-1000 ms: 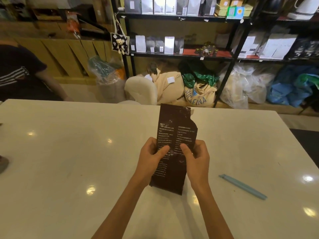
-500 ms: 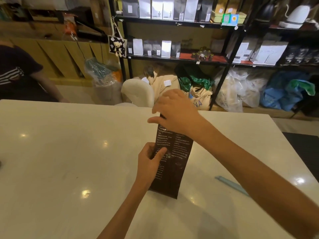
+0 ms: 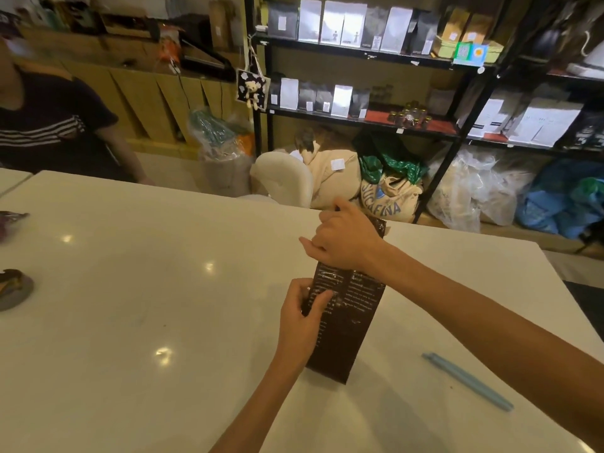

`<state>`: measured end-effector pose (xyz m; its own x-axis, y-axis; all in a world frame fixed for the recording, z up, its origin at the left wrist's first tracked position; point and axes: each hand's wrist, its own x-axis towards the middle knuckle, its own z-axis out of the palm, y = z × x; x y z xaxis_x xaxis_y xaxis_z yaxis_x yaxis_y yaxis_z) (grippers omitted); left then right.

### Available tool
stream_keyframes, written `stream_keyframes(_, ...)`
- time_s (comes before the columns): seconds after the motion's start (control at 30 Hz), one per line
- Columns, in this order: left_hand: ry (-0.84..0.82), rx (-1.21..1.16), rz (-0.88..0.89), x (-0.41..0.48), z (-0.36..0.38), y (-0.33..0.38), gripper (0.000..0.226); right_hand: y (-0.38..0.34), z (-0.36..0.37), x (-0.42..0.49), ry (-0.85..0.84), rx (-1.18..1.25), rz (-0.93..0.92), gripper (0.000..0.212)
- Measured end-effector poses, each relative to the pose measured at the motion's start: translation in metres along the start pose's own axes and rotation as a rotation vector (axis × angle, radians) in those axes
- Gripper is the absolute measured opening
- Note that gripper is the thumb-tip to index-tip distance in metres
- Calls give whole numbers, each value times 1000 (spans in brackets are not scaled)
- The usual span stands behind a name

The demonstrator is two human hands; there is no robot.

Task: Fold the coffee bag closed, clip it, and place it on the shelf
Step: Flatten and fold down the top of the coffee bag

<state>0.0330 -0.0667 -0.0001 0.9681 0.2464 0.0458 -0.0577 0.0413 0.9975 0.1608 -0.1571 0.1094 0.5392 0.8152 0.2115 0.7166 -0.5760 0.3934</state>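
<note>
Dark brown and glossy, the coffee bag [image 3: 343, 318] stands upright on the white table [image 3: 137, 322]. The left hand [image 3: 302, 318] grips its left edge about halfway up, thumb [image 3: 322, 300] pressed on the printed front and the other fingers wrapped behind. To the right of that hand, well apart from the bag, lies a pale blue clip [image 3: 467, 380]. Farther up, the right hand [image 3: 346, 240] closes over the bag's top, fingers curled around it. Beyond both hands stands the black shelf [image 3: 359, 124].
</note>
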Motion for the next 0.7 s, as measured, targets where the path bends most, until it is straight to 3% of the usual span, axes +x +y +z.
stream_keyframes(0.23,12,71,-61,-6,-9,-13,17,17,12,-1,158,51,133,59)
stream_keyframes(0.37,-46,65,-113,-19,-21,-28,18,16,8,-3,139,95,157,60)
stream_keyframes(0.5,-205,19,-213,-21,-44,-27,26,3,0,-6,71,196,87,58)
stream_keyframes(0.63,-262,-44,-96,2,-35,15,40,-2,-13,-6,63,208,55,57)
stream_keyframes(0.7,-302,30,-73,18,-18,32,27,-9,-17,-6,70,211,17,57)
